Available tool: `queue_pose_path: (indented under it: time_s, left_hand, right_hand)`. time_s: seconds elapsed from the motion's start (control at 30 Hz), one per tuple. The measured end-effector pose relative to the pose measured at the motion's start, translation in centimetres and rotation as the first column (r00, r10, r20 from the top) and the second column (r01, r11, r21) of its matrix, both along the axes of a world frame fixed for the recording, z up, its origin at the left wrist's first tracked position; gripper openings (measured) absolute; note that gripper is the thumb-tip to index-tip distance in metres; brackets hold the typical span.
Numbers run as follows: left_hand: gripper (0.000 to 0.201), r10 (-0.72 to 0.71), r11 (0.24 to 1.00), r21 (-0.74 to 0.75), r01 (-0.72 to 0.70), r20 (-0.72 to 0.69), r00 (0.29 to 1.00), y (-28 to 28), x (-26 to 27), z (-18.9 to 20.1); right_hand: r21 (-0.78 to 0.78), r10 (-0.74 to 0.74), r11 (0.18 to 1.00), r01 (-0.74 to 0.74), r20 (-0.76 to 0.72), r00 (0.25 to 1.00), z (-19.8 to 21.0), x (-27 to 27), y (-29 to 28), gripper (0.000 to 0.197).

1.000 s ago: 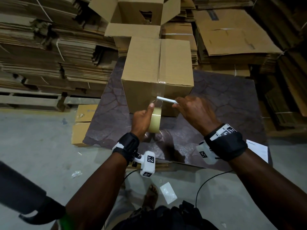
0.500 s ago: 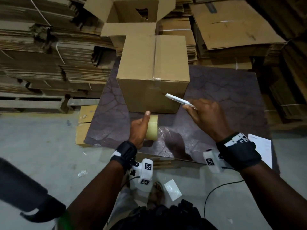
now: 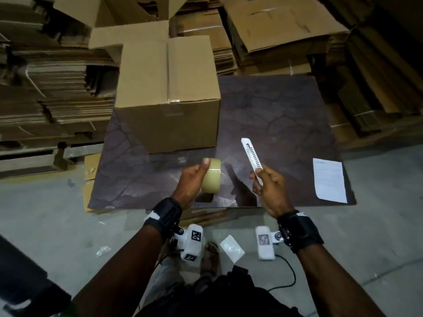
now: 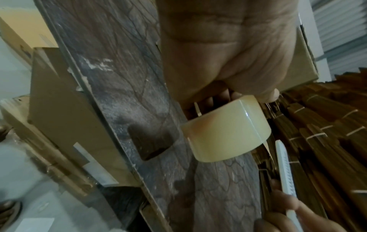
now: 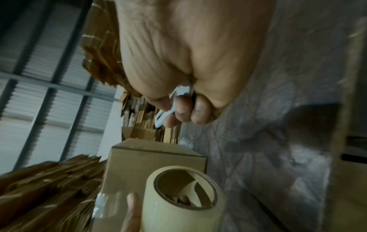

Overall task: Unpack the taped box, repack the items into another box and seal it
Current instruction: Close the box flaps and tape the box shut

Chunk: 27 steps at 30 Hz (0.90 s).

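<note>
A closed cardboard box [image 3: 167, 97] stands on the dark board [image 3: 274, 115], clear tape along its top seam and down its front. My left hand [image 3: 192, 181] grips a roll of clear tape [image 3: 211, 176] just in front of the box, thumb on the roll's top; the same tape roll [image 4: 226, 130] fills the left wrist view. My right hand [image 3: 267, 186] holds a white box cutter [image 3: 251, 156] upright, to the right of the roll. The cutter [image 5: 174, 100] shows between my curled fingers in the right wrist view, above the tape roll [image 5: 182, 202] and box [image 5: 155, 158].
An open box [image 3: 128, 21] sits behind the taped one. Stacks of flattened cardboard [image 3: 45, 92] surround the board on the left, back and right. A white paper sheet [image 3: 329, 179] lies on the board's right edge. Scraps lie on the concrete floor [image 3: 45, 225].
Both hands have drawn back from the box's front face toward me. The tape strip no longer runs from the roll to the box, and the cutter now points up.
</note>
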<state>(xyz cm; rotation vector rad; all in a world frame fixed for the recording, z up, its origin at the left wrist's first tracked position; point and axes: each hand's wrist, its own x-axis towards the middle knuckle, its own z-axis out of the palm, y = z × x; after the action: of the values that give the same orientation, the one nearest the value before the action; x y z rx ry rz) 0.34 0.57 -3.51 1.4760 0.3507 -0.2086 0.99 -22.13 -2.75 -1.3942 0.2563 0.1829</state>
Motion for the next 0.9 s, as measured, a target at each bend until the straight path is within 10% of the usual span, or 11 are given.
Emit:
queue_pose_path:
  time_s: [0.13, 0.27, 0.67, 0.77, 0.9]
  left_hand:
    - [0.068, -0.152, 0.988, 0.012, 0.152, 0.0, 0.988, -2.3, 0.5, -1.2]
    - [0.032, -0.294, 0.955, 0.048, 0.293, 0.027, 0.955, -5.4, 0.6, -0.8]
    - [0.025, -0.437, 0.892, 0.143, 0.429, 0.028, 0.899, -12.8, 1.7, -2.6]
    - [0.032, -0.613, 0.665, 0.575, 0.476, 0.056, 0.788, -13.6, 2.6, -3.4]
    - [0.023, -0.78, 0.306, 0.902, 0.304, 0.055, 0.623, -15.1, 3.4, -4.1]
  right_hand:
    - [0.091, -0.088, 0.991, 0.1, -0.133, 0.987, -1.8, -0.9, -2.4, 0.023]
    - [-0.206, -0.193, 0.964, 0.166, -0.118, 0.974, -4.1, -0.7, -6.1, 0.01]
    - [-0.84, -0.303, 0.541, 0.047, -0.142, 0.942, -9.0, -0.4, -13.9, 0.041]
    - [-0.913, -0.412, 0.397, 0.098, -0.081, 0.908, -7.6, -0.7, -13.5, 0.031]
    - [-0.868, -0.4, 0.448, 0.213, 0.018, 0.916, -7.2, -1.5, -12.8, 0.034]
